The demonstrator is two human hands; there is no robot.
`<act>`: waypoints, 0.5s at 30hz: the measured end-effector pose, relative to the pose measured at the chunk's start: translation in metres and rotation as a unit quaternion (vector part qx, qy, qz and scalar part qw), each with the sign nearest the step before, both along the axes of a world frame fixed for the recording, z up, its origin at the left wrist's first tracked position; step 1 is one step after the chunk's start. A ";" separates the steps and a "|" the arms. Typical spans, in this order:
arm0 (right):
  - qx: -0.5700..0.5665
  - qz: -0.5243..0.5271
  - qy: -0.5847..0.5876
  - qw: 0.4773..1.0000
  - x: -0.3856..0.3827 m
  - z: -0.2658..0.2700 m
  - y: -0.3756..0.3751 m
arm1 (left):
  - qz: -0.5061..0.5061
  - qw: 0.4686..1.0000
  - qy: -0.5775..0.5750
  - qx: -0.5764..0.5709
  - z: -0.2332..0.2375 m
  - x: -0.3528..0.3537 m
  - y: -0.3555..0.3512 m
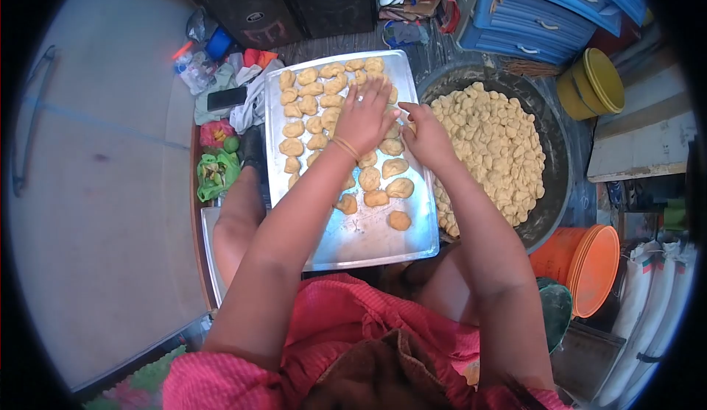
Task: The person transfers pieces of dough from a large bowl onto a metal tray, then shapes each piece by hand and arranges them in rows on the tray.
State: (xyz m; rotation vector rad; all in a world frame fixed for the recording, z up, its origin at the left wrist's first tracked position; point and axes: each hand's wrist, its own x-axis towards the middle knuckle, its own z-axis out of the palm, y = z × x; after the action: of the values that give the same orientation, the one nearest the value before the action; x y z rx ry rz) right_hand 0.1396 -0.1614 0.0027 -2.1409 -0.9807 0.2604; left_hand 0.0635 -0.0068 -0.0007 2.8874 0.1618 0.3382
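My left hand lies palm down over the metal tray, fingers stretched forward across the dough pieces there. It covers part of the rows beneath. My right hand is at the tray's right edge, its index finger and thumb apart and nothing visible between them; the other fingers are partly hidden. Rounded yellowish dough pieces sit in rough rows on the tray, with a single dough piece apart near the front right. Right of the tray, a wide dark basin holds a large heap of similar dough pieces.
Past the basin stand a yellow bucket and an orange bucket. Blue drawers and dark speakers line the back. Left of the tray are a phone on cloths and a green plastic bag.
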 end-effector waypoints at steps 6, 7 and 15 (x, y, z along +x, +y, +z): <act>0.009 0.019 0.025 0.999 0.006 0.003 -0.003 | 0.046 0.996 -0.008 0.071 -0.029 0.011 0.012; 0.016 0.026 0.028 0.999 0.008 0.002 -0.003 | 0.039 0.997 -0.029 0.060 -0.028 0.009 0.013; -0.192 0.170 0.177 0.950 -0.027 0.057 -0.039 | 0.099 0.973 -0.071 -0.196 0.064 -0.123 -0.008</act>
State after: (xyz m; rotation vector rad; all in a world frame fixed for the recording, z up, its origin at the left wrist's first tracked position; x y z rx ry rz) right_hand 0.1122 -0.2008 0.0594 -2.1379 -1.1454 1.0433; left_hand -0.0596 -0.0153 0.0633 2.4523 0.4415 0.4865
